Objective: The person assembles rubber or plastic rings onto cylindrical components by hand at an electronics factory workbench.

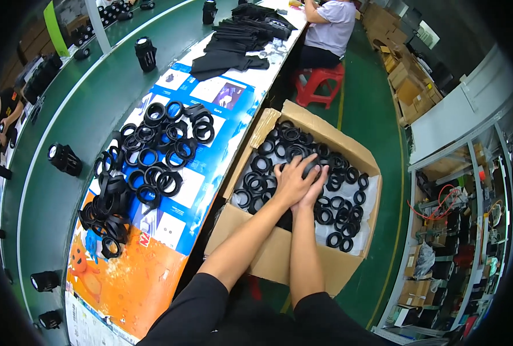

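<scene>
My left hand [291,182] and my right hand [316,185] are close together over the big cardboard box [273,254]. My fingers are a bit bent, and a dark round piece [310,168] shows between them. I can't tell if either hand really grips it or just touches it, because my hands hide most of it.

All around them in the box lie lots of black rings [342,216], on a pale sheet. More black ring parts [109,196] sit in a messy heap on the long table [147,288] to my left.

I think each ring is light and not easy to break. It looks smooth, so it may slip a little, and I can't tell if it bends. The best place to hold one is its round edge, with fingers on two sides.
</scene>
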`<state>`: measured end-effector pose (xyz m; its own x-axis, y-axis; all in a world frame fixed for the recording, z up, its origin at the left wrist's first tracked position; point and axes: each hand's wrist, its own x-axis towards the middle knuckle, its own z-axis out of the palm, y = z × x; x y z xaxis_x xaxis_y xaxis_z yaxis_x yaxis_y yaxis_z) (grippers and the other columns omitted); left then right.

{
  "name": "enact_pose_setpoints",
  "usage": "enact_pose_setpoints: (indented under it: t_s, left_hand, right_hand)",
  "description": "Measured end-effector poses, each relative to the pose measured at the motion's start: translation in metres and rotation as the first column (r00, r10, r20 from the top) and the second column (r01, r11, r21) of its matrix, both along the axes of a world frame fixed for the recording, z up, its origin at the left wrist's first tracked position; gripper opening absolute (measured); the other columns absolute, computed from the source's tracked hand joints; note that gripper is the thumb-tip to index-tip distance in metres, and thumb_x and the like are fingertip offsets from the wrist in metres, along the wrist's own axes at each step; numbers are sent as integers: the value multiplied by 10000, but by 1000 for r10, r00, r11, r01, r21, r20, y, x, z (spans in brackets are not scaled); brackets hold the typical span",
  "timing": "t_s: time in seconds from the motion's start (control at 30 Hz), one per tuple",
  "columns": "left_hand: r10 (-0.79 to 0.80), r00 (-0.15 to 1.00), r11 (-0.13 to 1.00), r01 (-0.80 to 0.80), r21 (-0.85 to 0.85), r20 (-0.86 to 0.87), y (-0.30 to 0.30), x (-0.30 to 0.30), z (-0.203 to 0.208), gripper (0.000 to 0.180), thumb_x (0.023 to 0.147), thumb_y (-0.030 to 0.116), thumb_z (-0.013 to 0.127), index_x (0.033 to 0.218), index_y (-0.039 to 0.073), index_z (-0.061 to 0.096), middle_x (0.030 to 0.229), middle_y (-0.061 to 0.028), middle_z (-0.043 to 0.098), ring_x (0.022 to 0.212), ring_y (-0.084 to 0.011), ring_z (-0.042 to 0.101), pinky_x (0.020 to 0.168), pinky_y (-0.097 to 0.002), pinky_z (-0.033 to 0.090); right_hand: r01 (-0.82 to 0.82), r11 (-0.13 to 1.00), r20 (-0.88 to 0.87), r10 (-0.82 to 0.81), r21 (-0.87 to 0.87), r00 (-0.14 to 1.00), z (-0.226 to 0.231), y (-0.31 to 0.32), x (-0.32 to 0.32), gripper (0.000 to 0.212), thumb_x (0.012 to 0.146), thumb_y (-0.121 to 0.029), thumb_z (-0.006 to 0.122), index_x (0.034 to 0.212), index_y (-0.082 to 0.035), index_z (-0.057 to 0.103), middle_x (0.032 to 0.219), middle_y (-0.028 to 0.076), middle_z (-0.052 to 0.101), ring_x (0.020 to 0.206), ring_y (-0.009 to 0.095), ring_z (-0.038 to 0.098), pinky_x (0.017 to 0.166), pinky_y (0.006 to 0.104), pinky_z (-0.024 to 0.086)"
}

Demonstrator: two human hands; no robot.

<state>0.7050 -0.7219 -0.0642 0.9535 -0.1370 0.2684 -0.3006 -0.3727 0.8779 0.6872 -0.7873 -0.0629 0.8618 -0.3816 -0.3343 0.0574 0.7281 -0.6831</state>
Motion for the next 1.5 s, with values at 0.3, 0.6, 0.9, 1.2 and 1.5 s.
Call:
enact_pose_setpoints:
  t_s: [0.3,0.6,0.9,1.2,1.5]
  left_hand:
    - [-87,974,984,117,-136,211,-1,-45,73,569,1056,427,657,1597,252,644,1332,-127,668,1261,-308,648,1138,-592,309]
    - [-47,966,969,106,-223,253,31,-50,76,532,1037,353,696,1552,221,672,1335,-137,651,1244,-336,642,1150,-562,301]
    - [229,781,973,-171,-153,581,196,-134,190,831,845,363,816,1639,239,606,1413,-178,647,1305,-368,615,1205,-554,272]
    - [813,481,576,-747,-333,328,439,-307,158,504,1122,407,600,1518,111,699,1366,-184,685,1263,-410,624,1162,-468,446]
    - [873,488,374,-692,-617,-18,495,-302,65,634,1191,578,506,1475,38,674,1398,-145,689,1295,-286,656,1186,-429,436]
  right_hand:
    - [-325,924,217,282,202,935,48,-4,-48,690,1111,-723,503,1485,-147,580,1432,125,635,1312,316,638,1143,482,511]
    - [-335,939,333,293,75,896,144,96,-81,685,1129,-687,475,1547,-149,550,1536,139,589,1406,343,588,1184,513,481]
    - [-283,959,436,266,-26,860,233,209,-150,685,1148,-651,447,1609,-150,520,1640,153,543,1499,371,538,1225,545,451]
    - [-736,606,453,770,-301,449,172,449,-246,552,1202,-410,550,1558,1,457,1500,117,524,1401,201,489,1222,349,373]
    - [-374,421,169,819,-826,548,107,511,-247,655,1155,-523,586,1509,21,509,1645,334,377,1472,540,465,1272,560,346]
